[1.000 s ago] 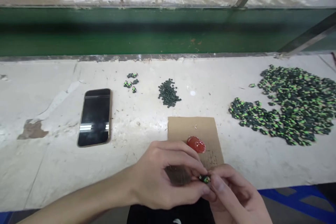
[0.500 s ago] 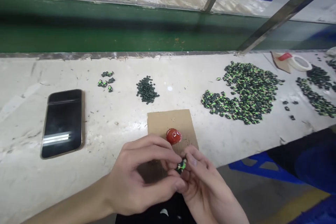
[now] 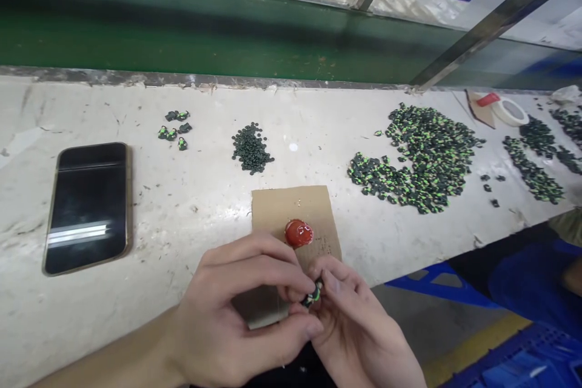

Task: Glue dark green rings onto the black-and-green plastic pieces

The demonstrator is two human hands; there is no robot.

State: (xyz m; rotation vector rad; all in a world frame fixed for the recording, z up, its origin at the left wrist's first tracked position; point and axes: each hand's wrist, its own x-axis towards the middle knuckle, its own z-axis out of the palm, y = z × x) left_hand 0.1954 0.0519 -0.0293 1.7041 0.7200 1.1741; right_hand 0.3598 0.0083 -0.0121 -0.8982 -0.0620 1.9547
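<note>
Between the fingertips of both hands is a small dark piece with green marks point(image 3: 311, 296). My left hand point(image 3: 245, 309) pinches it from the left, fingers bent and thumb underneath. On the other side, my right hand point(image 3: 354, 315) grips it between thumb and fingers. Fingertips hide much of the piece. Just beyond the hands lies a square of brown cardboard point(image 3: 273, 203), with a glossy red blob point(image 3: 299, 233) on it. A heap of small dark discs point(image 3: 251, 148) sits further back on the worktable point(image 3: 182, 194).
A large pile of dark-and-green pieces point(image 3: 427, 157) spreads to the right, with a roll of tape point(image 3: 510, 111) behind it. At left lie a phone point(image 3: 88, 206) and several loose pieces point(image 3: 171, 133). A green wall point(image 3: 182, 36) borders the back. Part of a person point(image 3: 536, 273) shows at right.
The camera view has shifted slightly, so the phone and loose pieces appear further left. Both hands still hold the small piece, which looks slightly turned between the fingers.
</note>
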